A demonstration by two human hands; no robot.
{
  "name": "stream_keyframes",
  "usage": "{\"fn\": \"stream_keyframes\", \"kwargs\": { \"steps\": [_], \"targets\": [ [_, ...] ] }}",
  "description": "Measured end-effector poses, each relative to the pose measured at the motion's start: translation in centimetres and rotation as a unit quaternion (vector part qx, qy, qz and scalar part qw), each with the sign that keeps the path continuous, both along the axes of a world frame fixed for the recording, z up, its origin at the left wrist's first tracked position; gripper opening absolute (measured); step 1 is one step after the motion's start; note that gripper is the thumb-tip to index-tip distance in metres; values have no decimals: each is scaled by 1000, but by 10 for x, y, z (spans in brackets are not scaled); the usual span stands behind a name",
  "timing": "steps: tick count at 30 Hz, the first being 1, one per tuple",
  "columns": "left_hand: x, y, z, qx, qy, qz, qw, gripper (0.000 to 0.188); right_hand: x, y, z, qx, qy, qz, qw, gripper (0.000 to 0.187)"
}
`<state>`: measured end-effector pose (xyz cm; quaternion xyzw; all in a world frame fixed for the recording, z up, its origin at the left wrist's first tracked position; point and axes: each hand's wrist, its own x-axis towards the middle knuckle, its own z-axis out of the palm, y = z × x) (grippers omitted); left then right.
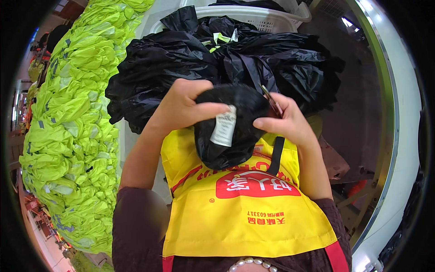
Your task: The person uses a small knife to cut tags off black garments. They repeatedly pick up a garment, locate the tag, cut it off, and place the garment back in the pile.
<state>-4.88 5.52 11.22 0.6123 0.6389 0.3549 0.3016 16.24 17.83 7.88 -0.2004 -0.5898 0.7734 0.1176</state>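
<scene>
Head view: nearest me, a string of pearl-like beads (pixel 253 261) at my neck; then my dark brown sleeves (pixel 136 215), pushed up the forearms; a yellow apron (pixel 199 233), printed, with red straps. Above the apron, held up in front of my chest: one black cloth piece (pixel 247 152), bearing a white label (pixel 224 129) on its face. Left hand (pixel 183 106): fingers closed on the cloth's upper left, thumb at the label's top end. Right hand (pixel 290 121): fingers curled around one slender tool (pixel 275 106), tip upward, thumb against the cloth's right edge; whether it pinches the cloth I cannot tell. Left side: a long heap of neon yellow-green garments (pixel 81 118). Beyond my hands: bunched black garments (pixel 167 63). Farthest: a white plastic basket (pixel 253 17) behind them.
</scene>
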Motion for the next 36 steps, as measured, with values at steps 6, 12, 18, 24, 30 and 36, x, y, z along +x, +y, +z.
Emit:
{"fn": "stream_keyframes", "kwargs": {
  "steps": [6, 12, 18, 24, 30, 36],
  "targets": [
    [8, -23, -22, -37, -234, 128, 963, 8, 0, -32, -31, -216, -57, -115, 968, 21],
    [15, -34, -22, -16, -289, 130, 948, 10, -29, -14, -36, 74, 26, -154, 985, 25],
    [41, -35, -94, -89, -439, 122, 886, 17, -36, 44, -66, 44, 45, -8, 998, 17],
    [41, -40, -66, -133, -336, 90, 928, 23, -17, 7, -50, 70, -27, -20, 997, 24],
    [39, -16, -57, -205, -366, 67, 905, 18, -15, 10, -40, 186, -87, -34, 978, 24],
    [33, -27, -56, -170, -537, 68, 823, 16, 21, 34, -51, 155, -69, -60, 984, 13]
  ]
}}
